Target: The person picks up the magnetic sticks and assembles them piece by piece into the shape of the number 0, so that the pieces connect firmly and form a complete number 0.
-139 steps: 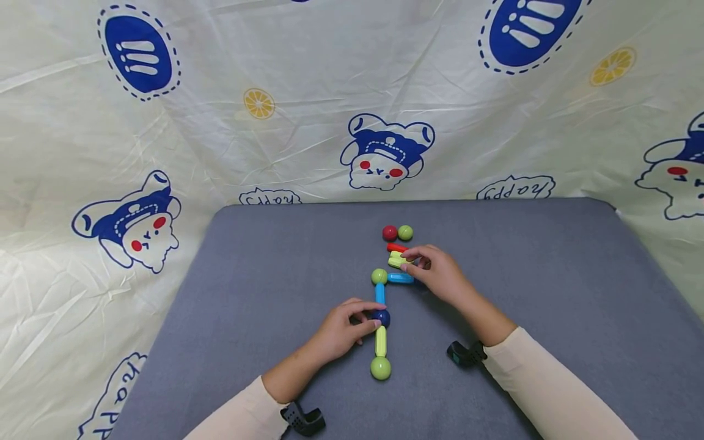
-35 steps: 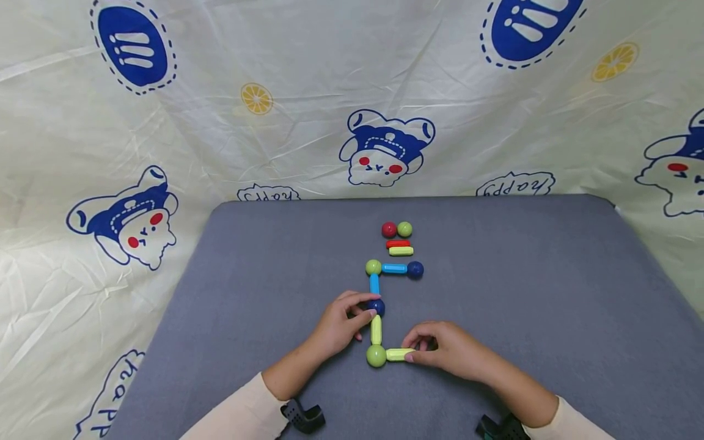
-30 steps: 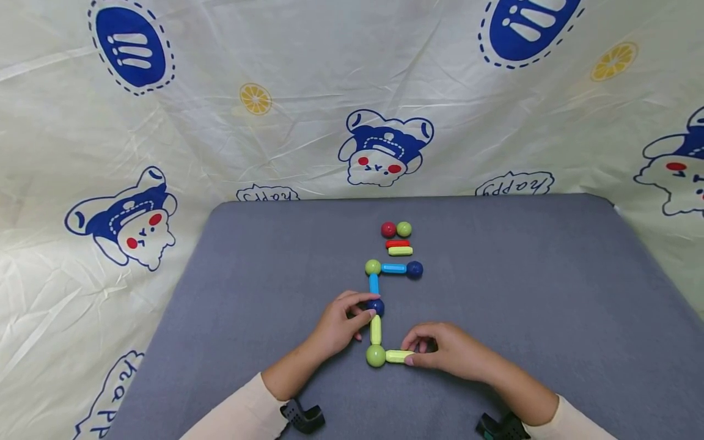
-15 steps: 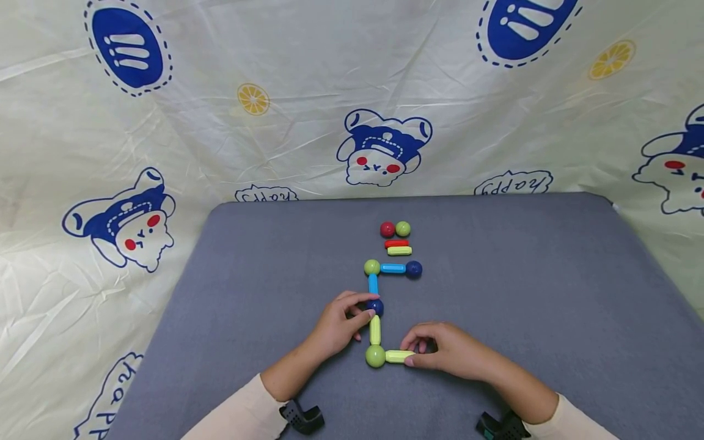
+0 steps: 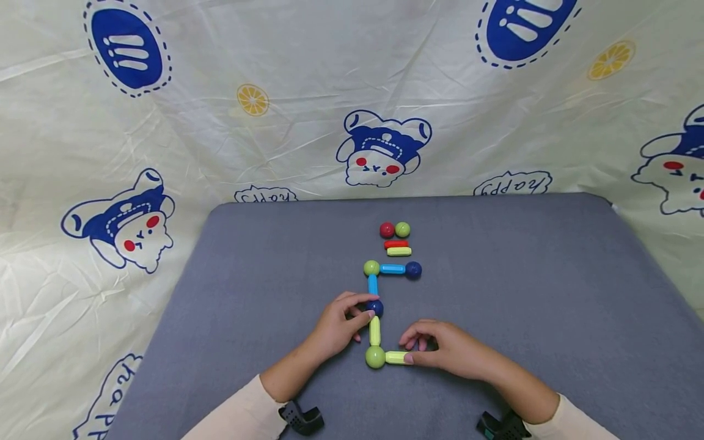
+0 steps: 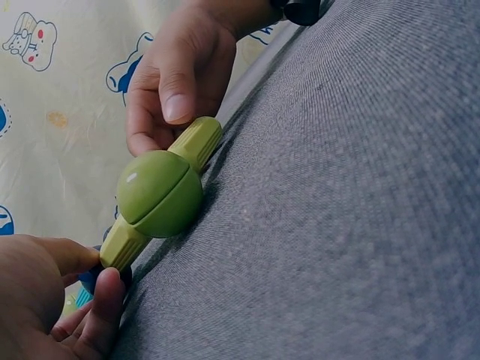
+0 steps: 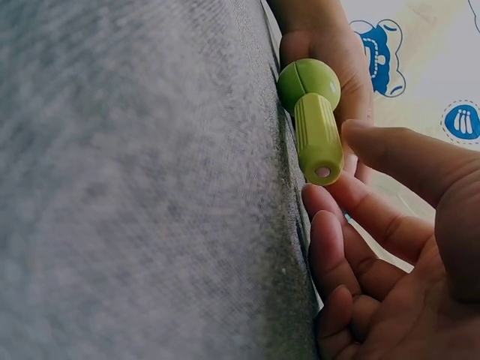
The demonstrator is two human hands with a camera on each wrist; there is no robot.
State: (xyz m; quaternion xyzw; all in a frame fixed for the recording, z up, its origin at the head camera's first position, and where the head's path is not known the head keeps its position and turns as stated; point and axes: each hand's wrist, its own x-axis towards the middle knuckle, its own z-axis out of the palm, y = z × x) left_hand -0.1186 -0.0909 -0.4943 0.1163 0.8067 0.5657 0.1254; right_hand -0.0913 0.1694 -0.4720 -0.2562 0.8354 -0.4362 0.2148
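Note:
My left hand pinches a dark blue ball of a magnetic ball-and-rod chain on the table. From that ball a light blue rod runs back to a green ball, then another light blue rod leads right to a second dark blue ball. Nearer me, a yellow-green rod joins the large green ball. A second yellow-green rod sticks out rightward from it. Around its free end are the loosely bent fingers of my right hand, thumb slightly apart from the rod.
Behind the chain lie a red ball, a small green ball, a red rod and a yellow-green rod. The grey table backs onto a printed curtain.
Since the earliest frame, a yellow-green rod has come from the back group to the near green ball, and a dark blue ball now ends the back rod. Lately my right fingers have loosened slightly.

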